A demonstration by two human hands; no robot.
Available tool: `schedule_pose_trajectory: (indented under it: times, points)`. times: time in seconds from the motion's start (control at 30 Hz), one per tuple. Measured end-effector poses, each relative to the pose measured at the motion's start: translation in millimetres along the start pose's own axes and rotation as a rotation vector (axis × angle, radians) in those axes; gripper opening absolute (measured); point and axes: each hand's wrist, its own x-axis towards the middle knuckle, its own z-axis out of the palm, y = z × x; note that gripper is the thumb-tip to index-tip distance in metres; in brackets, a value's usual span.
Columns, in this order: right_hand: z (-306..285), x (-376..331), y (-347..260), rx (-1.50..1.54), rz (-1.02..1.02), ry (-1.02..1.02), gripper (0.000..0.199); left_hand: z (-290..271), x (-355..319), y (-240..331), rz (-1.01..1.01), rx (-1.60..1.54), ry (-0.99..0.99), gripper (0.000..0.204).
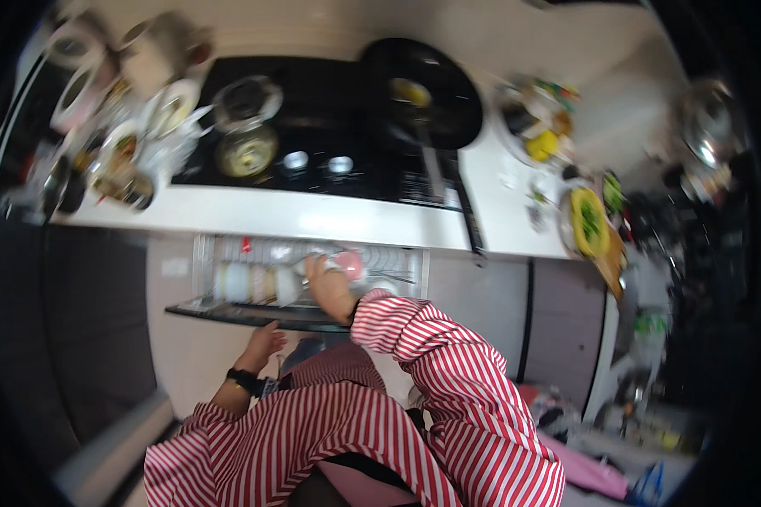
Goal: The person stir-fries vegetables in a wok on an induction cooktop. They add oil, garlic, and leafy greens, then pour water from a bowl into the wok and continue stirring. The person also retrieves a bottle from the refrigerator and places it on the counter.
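Observation:
Below the counter, a pulled-out wire dish drawer (418,275) holds several white bowls and plates standing on edge. My right hand (331,289) reaches over the drawer front into its middle. Its fingers are bent at the rim of a white bowl (306,267); blur hides part of the grip. Beside that hand sits a pink bowl (348,265). A row of white dishes (237,282) fills the drawer's left part. My left hand (266,342) hangs just outside the dark drawer front (228,315), fingers apart and holding nothing.
On the black cooktop (330,101) stand a black wok (440,84) with a spatula in it and a glass jar (247,152). The wok's handle juts past the counter edge. A yellow dish of chopped greens (589,221) is at right; plates and bags crowd the left.

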Motion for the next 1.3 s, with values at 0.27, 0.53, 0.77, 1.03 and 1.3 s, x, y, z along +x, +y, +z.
schedule_pose_trajectory:
  times: [0.27, 0.53, 0.77, 1.03, 1.3]
  points:
    - [-177, -138, 124, 0.832, 0.235, -0.035, 0.061, 24, -8, 61, 0.059, 0.128, 0.097, 0.023]
    - [-155, -335, 284, 1.946, 0.797, 0.192, 0.052, 222, -4, 84, 0.164, 0.707, -0.139, 0.025]
    - [-116, -542, 433, 1.992, 1.012, 0.787, 0.047, 637, -88, 3, 0.359, 0.704, -0.993, 0.03]
    - [-92, -714, 604, 1.95, 1.062, 1.046, 0.047, 936, -156, -102, 0.106, 0.62, -1.392, 0.04]
    - [-39, -846, 775, 1.837, 1.211, 1.002, 0.05, 1173, -130, -173, 0.054, 0.605, -1.393, 0.036]
